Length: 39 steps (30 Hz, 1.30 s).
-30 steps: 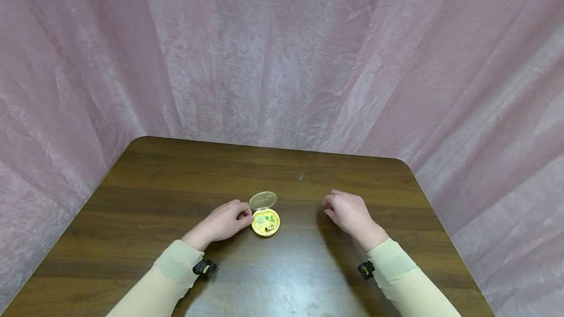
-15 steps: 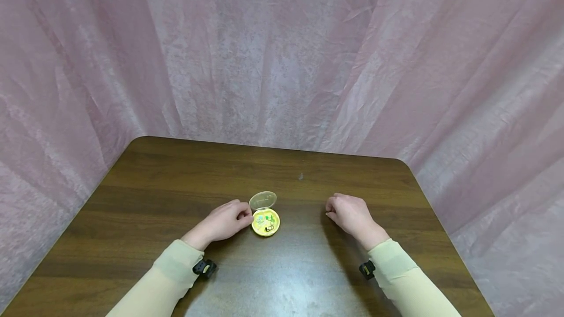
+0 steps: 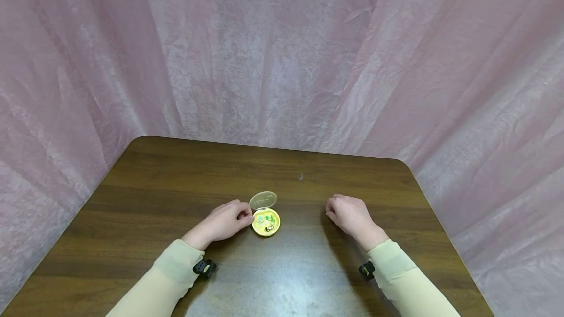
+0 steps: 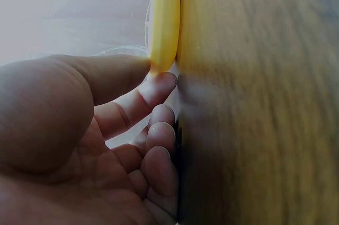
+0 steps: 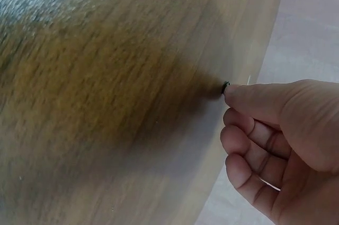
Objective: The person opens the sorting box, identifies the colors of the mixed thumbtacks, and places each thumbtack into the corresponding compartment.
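A round yellow case lies on the table, its clear lid tipped up at the far side. Green, bluish and dark figures show inside it; what they are is too small to tell. My left hand pinches the case's left edge between thumb and index finger. The left wrist view shows the yellow side wall edge-on, low against the tabletop. To the right, apart from the case, my right hand pinches a tiny dark, greenish thing at the thumb tip. Most of that thing is hidden by the fingers.
The brown wooden table has rounded far corners. Pink curtains hang behind it and at both sides. A small pale mark lies on the tabletop beyond the case.
My right hand has shifted slightly to the right and nearer to me, then stays almost still. The left hand and the case have kept their place.
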Each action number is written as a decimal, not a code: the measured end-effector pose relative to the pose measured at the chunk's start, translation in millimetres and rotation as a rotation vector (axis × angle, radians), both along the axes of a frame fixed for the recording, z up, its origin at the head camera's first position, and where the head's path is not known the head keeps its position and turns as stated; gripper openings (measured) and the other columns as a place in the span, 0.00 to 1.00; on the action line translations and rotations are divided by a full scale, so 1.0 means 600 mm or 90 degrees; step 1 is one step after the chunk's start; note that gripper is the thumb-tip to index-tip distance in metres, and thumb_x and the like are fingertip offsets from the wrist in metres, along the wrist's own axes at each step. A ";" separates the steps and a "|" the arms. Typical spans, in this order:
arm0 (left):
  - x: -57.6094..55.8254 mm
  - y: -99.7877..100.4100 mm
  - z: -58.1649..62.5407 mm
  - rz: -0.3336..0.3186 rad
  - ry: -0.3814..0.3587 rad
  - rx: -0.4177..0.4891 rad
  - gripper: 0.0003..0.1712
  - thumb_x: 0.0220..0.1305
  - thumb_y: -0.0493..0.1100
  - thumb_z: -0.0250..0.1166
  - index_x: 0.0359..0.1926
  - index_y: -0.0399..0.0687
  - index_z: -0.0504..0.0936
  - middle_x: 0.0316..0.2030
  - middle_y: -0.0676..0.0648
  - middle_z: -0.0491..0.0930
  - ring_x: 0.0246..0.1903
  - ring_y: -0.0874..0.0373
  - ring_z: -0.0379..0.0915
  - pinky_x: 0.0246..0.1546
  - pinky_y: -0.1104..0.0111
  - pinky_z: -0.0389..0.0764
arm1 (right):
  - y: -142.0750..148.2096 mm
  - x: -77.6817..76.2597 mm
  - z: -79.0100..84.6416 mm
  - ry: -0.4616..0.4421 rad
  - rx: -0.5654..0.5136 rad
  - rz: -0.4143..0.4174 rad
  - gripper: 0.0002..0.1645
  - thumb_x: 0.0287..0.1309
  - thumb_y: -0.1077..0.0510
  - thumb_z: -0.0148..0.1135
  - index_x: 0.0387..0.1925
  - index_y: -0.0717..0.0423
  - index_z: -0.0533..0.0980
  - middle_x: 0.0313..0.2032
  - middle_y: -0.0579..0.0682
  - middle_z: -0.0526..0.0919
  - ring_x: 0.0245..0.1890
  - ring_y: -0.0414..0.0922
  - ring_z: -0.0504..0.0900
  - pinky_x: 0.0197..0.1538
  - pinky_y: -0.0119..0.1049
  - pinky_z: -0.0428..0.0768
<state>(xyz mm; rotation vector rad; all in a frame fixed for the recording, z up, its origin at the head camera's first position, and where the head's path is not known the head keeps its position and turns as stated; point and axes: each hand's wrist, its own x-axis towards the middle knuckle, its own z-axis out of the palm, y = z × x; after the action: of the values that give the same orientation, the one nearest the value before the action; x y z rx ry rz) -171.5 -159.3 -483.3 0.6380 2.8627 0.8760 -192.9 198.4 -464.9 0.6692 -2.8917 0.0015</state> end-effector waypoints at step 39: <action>0.003 0.001 0.005 0.001 0.001 0.002 0.09 0.66 0.46 0.63 0.27 0.59 0.75 0.25 0.56 0.69 0.28 0.62 0.65 0.31 0.66 0.67 | -0.044 0.046 0.074 -0.604 -0.949 0.070 0.09 0.67 0.58 0.60 0.43 0.60 0.77 0.32 0.47 0.78 0.32 0.40 0.75 0.39 0.33 0.74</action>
<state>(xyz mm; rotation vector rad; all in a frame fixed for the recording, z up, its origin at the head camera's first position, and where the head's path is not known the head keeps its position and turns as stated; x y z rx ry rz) -170.0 -158.6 -480.5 0.6365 2.8641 0.8817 -165.4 172.2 -420.5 0.4776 -2.3145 2.6443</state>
